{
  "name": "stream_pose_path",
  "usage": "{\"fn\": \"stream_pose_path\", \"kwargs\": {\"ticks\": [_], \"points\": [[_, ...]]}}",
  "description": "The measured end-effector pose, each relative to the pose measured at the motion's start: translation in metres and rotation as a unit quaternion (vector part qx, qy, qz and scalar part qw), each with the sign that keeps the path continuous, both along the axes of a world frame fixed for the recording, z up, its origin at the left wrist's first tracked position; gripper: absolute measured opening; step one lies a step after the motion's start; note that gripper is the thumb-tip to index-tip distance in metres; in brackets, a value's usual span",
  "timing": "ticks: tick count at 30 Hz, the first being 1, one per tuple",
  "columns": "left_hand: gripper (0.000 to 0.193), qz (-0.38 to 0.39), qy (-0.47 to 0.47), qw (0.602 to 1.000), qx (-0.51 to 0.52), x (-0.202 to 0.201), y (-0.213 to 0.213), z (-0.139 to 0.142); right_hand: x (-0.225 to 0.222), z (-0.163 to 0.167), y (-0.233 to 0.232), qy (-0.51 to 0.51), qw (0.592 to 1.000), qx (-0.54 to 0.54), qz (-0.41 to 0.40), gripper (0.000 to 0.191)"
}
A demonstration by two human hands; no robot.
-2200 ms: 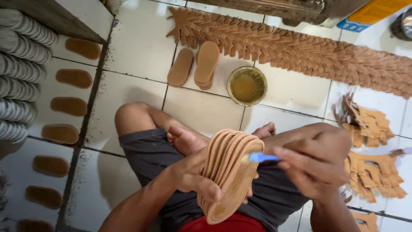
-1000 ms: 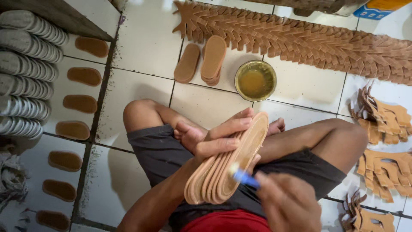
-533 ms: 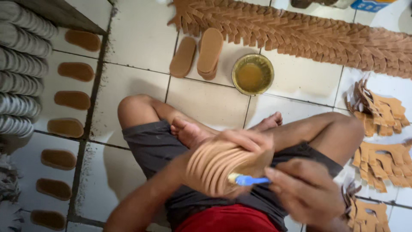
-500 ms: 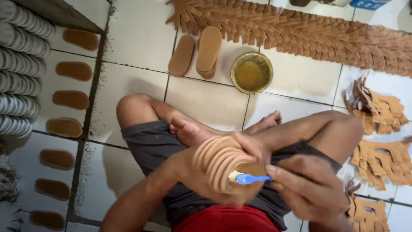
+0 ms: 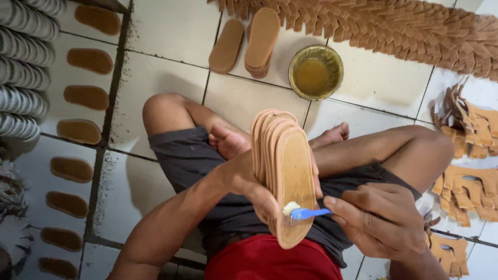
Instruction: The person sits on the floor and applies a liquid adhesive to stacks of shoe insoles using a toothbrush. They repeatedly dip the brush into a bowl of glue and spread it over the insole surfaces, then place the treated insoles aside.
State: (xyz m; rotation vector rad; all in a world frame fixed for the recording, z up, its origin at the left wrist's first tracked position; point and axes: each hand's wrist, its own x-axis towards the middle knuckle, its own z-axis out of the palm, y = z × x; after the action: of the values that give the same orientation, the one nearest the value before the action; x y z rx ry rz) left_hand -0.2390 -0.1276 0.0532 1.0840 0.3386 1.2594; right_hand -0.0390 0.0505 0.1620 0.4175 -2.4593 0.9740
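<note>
Closed tight, the left hand (image 5: 249, 184) wraps its grip around a fanned stack of tan shoe soles (image 5: 282, 171), about five or six of them, held upright over the person's lap with the front sole facing the camera. Just beside it, the right hand (image 5: 381, 223) pinches one small blue brush (image 5: 306, 213) between thumb and fingers, its pale bristles touching the lower part of the front sole.

Below the hands are the person's crossed bare legs, dark grey shorts (image 5: 202, 171) and a red shirt (image 5: 272, 259). The person sits on a floor of white tiles (image 5: 171, 31) with dark grout lines.

To the left, nine single brown insoles (image 5: 89, 59) lie in a loose column on the tiles, with a row of grey rolled pieces (image 5: 21, 72) at the edge. To the right, heaps of tan cut straps (image 5: 469, 176) lie piled, too many to count.

Farther off, one round tin of yellowish glue (image 5: 315, 71) stands on the floor, and beside it two low piles of soles (image 5: 248, 41) lie flat. Beyond them, a long band of overlapping tan pieces (image 5: 404, 28) runs along the top
</note>
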Motion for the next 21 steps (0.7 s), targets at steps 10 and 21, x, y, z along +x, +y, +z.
{"fn": "stream_pose_path", "kwargs": {"ticks": [10,21], "points": [[0.075,-0.130,-0.402,0.845,-0.328,0.018,0.022,-0.018,0.013,-0.001,-0.008,-0.044,0.999,0.008,0.011,0.039],[0.084,-0.020,-0.333,0.918,-0.213,0.030,-0.006,-0.007,0.020,0.000,0.004,-0.065,0.994,0.035,-0.087,0.037]]}}
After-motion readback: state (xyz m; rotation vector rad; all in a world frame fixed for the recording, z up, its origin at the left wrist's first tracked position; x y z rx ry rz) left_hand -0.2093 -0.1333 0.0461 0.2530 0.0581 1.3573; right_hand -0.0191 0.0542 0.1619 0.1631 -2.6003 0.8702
